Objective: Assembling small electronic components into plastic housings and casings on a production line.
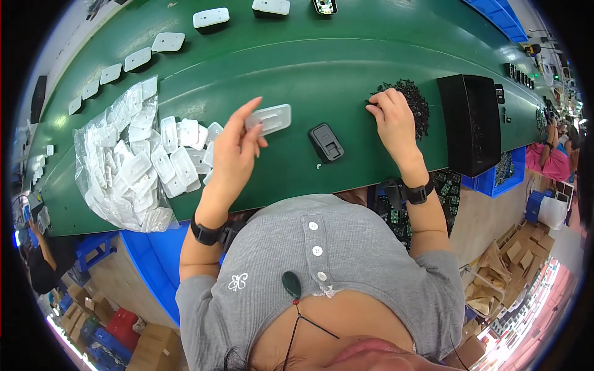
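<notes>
My left hand (237, 143) grips a translucent white plastic cover (275, 119) by its left end, holding it over the green table. At the near edge of a heap of small black parts (413, 102), my right hand (394, 121) has thumb and fingers pinched together. Whatever lies between those fingertips is too small to make out. Between my hands a black rectangular housing (325, 143) with a recessed face sits on the table. Left of my left hand, loose white covers (182, 164) spill from a clear plastic bag (117, 167) filled with more of them.
White-topped units (168, 42) stand in a curved row along the far left of the green table (297, 68). An open unit with a circuit board (325, 6) is at the back. A tall-sided black bin (468, 123) stands at right, near blue crates (504, 173).
</notes>
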Demonstrator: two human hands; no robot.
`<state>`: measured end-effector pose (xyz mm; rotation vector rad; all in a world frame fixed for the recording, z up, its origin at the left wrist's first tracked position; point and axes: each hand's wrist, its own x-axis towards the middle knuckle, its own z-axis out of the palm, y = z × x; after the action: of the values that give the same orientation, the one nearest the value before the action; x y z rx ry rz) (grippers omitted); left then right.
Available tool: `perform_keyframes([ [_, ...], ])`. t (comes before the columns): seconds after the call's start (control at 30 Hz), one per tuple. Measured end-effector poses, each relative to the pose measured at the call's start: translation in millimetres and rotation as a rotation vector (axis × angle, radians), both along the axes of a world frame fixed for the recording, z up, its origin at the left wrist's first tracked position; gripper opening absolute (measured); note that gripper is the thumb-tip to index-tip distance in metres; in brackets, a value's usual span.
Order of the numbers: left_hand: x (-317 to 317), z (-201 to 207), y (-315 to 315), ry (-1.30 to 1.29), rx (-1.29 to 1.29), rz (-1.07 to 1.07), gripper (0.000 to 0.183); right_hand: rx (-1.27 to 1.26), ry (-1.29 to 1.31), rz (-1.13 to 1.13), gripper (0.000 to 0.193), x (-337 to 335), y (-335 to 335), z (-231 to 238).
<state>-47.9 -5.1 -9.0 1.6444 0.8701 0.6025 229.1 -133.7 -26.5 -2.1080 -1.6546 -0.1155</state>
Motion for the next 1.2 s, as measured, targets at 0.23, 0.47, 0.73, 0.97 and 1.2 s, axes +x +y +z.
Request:
perform_keyframes([
  [0.23,23,0,-4,-0.092,0.032,-0.022,0.032,0.002,0.051,0.012,0.012,-1,3,12],
  [0.47,47,6,1,-0.172,0.068,-0.116,0.022,-0.009,0.708,-0.099,0.008,0,15,18],
  [0.73,74,7,4,-0.227,-0.023,-0.147,0.013,0.057,1.202,0.0,0.022,-6,27,16],
  [0.97,88,5,0,-0.195,0.214,-0.118,0.016,0.092,1.395,0.061,0.017,-35,43,34],
  [1.2,79,6,1,-0.215,0.265,-0.077,0.011,0.086,1.296,0.085,0.012,-53,48,38],
])
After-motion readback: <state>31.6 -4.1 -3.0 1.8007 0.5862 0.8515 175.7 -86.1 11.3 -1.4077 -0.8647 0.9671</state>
